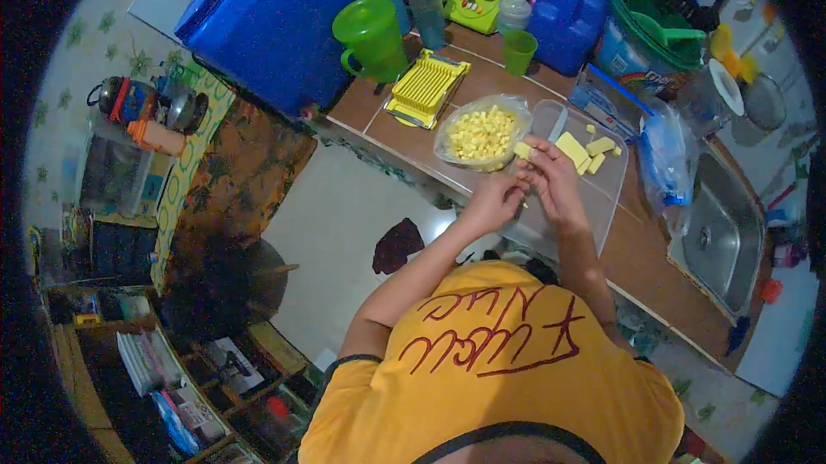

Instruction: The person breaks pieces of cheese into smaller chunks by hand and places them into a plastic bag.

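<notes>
My right hand [555, 182] pinches a pale yellow block [523, 151], which looks like cheese, above the near edge of a bowl. Close against it, my left hand [499, 202] has its fingers curled together; whatever they grip is hidden. Small yellow cubes [482, 130] fill the bowl [444, 152], which seems lined with clear plastic. Under and beside my right hand lies a clear plastic tray [613, 193]. Larger yellow blocks and slices [575, 151] rest on it, near a pale flat utensil [557, 126] I cannot identify.
A yellow slatted slicer [426, 89] lies left of the bowl. Behind stand a green pitcher [372, 38], a green cup [519, 52], bottles and blue jugs [572, 12]. To the right are a blue box [607, 102], plastic bags [667, 154] and a metal sink [723, 236].
</notes>
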`<state>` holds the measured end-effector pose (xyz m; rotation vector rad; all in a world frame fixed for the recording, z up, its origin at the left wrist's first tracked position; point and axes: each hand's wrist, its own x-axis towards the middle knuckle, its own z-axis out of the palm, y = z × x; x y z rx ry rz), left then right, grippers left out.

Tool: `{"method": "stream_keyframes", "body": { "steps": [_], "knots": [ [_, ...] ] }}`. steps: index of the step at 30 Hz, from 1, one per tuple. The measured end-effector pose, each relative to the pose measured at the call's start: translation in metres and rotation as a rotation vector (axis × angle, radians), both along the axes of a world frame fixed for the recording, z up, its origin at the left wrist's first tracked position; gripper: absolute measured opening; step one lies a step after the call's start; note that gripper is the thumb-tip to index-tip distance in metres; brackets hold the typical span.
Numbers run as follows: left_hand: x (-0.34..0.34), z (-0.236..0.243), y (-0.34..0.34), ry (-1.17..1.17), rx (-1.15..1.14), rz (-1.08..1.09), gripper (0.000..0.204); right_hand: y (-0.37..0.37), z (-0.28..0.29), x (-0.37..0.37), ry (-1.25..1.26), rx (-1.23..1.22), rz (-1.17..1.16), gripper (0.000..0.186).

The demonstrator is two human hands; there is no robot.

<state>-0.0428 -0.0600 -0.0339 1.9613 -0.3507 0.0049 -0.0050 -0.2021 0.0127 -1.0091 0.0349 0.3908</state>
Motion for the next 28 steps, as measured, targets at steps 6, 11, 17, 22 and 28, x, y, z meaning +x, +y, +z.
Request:
{"method": "stream_keyframes", "body": {
  "steps": [6, 11, 17, 22, 28],
  "knots": [
    [0.006, 0.017, 0.023, 0.388, -0.433, 0.18, 0.024, -0.008, -0.004, 0.002, -0.051, -0.089, -0.055, 0.029],
    [0.004, 0.037, 0.028, 0.4, -0.547, 0.137, 0.028, 0.0, -0.017, -0.003, -0.135, -0.172, 0.112, 0.027],
    [0.004, 0.034, 0.039, 0.452, -0.659, 0.167, 0.024, 0.015, -0.013, -0.001, -0.11, -0.215, 0.154, 0.03],
    [0.015, 0.017, 0.062, 0.514, -0.755, 0.187, 0.021, 0.033, -0.007, 0.006, -0.073, -0.147, 0.172, 0.031],
    [0.036, 0.016, 0.083, 0.426, -0.66, 0.326, 0.028, 0.043, -0.021, 0.033, -0.048, -0.23, 0.187, 0.032]
  ]
}}
